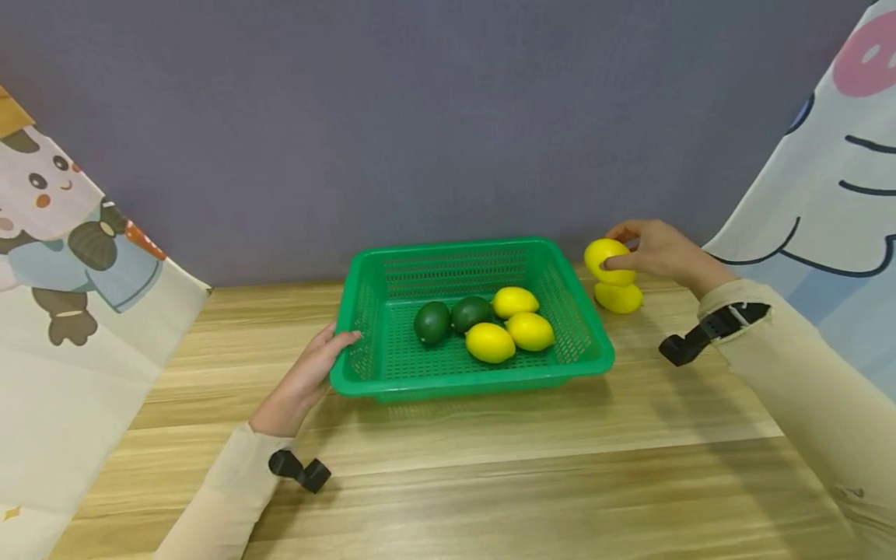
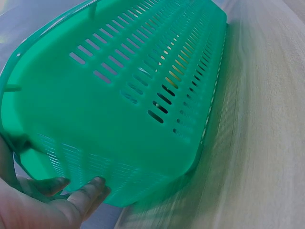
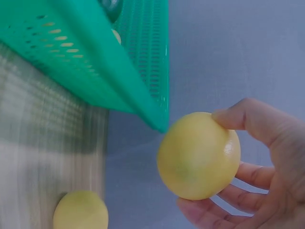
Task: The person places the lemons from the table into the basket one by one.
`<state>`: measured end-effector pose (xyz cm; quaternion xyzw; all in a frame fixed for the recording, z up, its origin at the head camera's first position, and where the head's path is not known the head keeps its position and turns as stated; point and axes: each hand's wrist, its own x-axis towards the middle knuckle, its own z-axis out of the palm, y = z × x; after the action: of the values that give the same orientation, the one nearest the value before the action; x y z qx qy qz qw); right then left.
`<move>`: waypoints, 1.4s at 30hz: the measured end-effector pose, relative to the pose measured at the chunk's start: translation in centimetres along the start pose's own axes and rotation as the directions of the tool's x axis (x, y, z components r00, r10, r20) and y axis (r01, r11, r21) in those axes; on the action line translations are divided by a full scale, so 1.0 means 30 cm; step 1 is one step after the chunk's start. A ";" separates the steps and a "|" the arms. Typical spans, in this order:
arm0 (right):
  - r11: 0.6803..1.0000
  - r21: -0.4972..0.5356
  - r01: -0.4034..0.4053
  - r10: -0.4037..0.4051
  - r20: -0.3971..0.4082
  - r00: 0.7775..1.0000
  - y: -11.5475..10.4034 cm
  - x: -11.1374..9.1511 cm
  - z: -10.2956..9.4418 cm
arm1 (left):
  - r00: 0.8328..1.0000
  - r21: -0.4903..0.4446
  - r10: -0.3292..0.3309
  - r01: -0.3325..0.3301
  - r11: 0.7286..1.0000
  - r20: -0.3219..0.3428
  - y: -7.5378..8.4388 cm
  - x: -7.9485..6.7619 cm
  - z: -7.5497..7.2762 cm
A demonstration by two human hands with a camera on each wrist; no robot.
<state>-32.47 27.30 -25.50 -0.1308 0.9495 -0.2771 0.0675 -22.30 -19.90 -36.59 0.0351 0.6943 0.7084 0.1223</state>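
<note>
A green perforated plastic basket (image 1: pixel 462 382) stands on the wooden table, holding two dark green avocado-like fruits (image 1: pixel 432 323) and three yellow lemons (image 1: pixel 491 343). My left hand (image 1: pixel 318 362) grips its left end, thumb over the rim and fingers against the outer wall, as the left wrist view shows. To the right of the basket, my right hand (image 1: pixel 654 250) pinches a lemon (image 3: pixel 198 155) between thumb and fingers, raised to about rim height. Another lemon (image 1: pixel 619 298) lies on the table just below it.
Behind the basket rises a grey padded wall (image 1: pixel 448 132). Cartoon-printed cloths flank the table (image 1: pixel 532 482), one on the left (image 1: pixel 105 257) and one on the right (image 1: pixel 840 233). The basket's right rim lies close to the held lemon.
</note>
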 end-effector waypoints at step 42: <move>0.994 0.105 -0.010 -0.019 0.268 0.963 -0.281 0.175 0.222 | 1.000 -0.021 -0.002 0.002 1.000 -0.004 -0.004 0.001 0.002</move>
<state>-34.38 15.55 -26.79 -0.1656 0.9153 -0.3068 0.2016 -22.30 -19.83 -36.70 0.0318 0.6870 0.7156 0.1219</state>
